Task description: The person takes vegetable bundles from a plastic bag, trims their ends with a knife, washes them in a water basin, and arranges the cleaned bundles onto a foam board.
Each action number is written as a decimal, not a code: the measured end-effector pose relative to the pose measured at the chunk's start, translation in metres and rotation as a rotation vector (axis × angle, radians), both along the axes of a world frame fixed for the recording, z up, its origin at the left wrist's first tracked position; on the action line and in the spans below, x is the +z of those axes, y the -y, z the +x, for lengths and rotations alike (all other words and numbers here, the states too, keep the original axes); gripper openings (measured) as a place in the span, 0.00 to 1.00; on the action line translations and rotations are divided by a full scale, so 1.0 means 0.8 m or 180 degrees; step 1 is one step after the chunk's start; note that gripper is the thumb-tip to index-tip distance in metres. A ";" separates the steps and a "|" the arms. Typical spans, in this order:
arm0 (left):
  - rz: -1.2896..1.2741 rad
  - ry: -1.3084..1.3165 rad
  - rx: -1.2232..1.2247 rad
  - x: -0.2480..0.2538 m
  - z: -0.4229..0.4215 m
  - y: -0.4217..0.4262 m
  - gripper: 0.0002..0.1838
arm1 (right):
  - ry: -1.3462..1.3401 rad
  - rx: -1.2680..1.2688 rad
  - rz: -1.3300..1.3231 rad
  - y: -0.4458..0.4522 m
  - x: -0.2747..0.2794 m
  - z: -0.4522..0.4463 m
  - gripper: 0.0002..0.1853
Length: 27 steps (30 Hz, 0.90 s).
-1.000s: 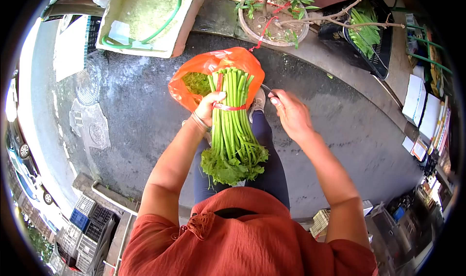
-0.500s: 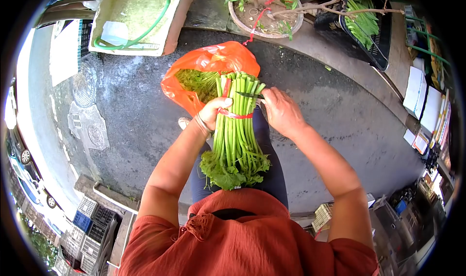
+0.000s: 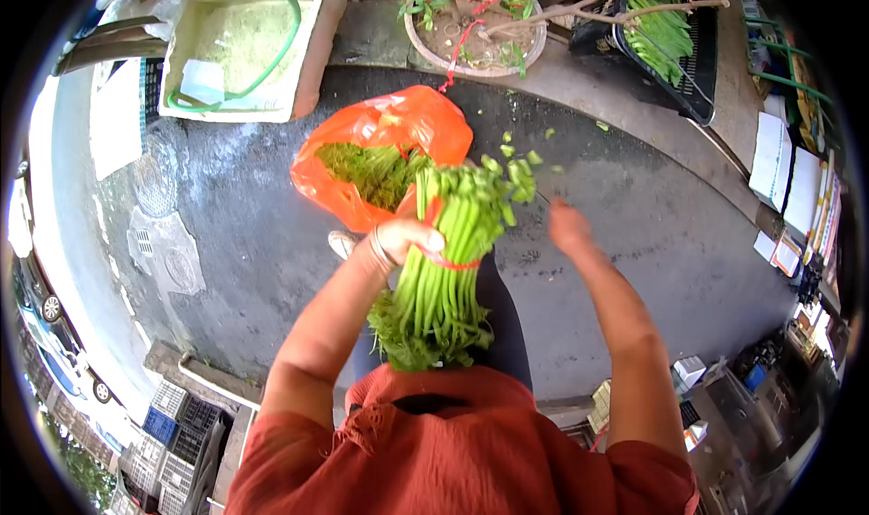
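My left hand (image 3: 407,241) is closed round a bunch of leafy greens (image 3: 444,289) bound with red tape. Its cut stalk ends point away from me and its curly leaves lie toward my lap. My right hand (image 3: 570,228), blurred by motion, is closed on a knife (image 3: 543,196) whose thin dark blade barely shows. Small green stalk pieces (image 3: 520,176) are in the air beside the cut ends. Beyond my left hand, an orange plastic bag (image 3: 312,176) gapes on the ground with more feathery greens (image 3: 376,171) inside.
A pale basin (image 3: 312,53) with a green hose (image 3: 294,26) stands at the far left. A round planter (image 3: 416,40) is at the far middle. At the far right, a black crate (image 3: 706,71) holds long green vegetables (image 3: 661,31). Stacked crates (image 3: 172,433) stand at lower left.
The knife has come off the stalk ends as my right hand swung out to the right. Cut pieces have flown off. The bunch has tilted and shifted slightly toward me.
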<state>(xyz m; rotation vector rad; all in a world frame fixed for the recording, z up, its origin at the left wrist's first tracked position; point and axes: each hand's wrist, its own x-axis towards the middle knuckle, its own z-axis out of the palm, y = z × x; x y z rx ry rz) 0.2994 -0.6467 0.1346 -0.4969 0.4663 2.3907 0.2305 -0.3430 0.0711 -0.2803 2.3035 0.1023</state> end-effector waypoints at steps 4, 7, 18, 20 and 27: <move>-0.0329 0.0435 -0.0359 -0.034 0.011 0.010 0.45 | -0.0560 -0.0442 -0.0388 0.008 0.082 0.034 0.08; -0.0487 0.0043 -0.0387 -0.032 -0.022 0.003 0.39 | -0.0977 -0.0096 -0.1564 0.088 0.155 0.009 0.06; -0.0583 -0.0090 -0.0508 -0.019 -0.046 -0.010 0.32 | -0.1341 0.0759 -0.2137 0.112 0.149 -0.014 0.04; -0.0638 -0.0079 -0.0522 -0.015 -0.053 -0.013 0.32 | -0.1410 0.0832 -0.2058 0.112 0.144 -0.014 0.04; -0.0650 -0.0238 -0.0914 -0.024 -0.068 -0.025 0.34 | -0.0885 -0.0157 -0.0729 0.028 0.030 -0.028 0.02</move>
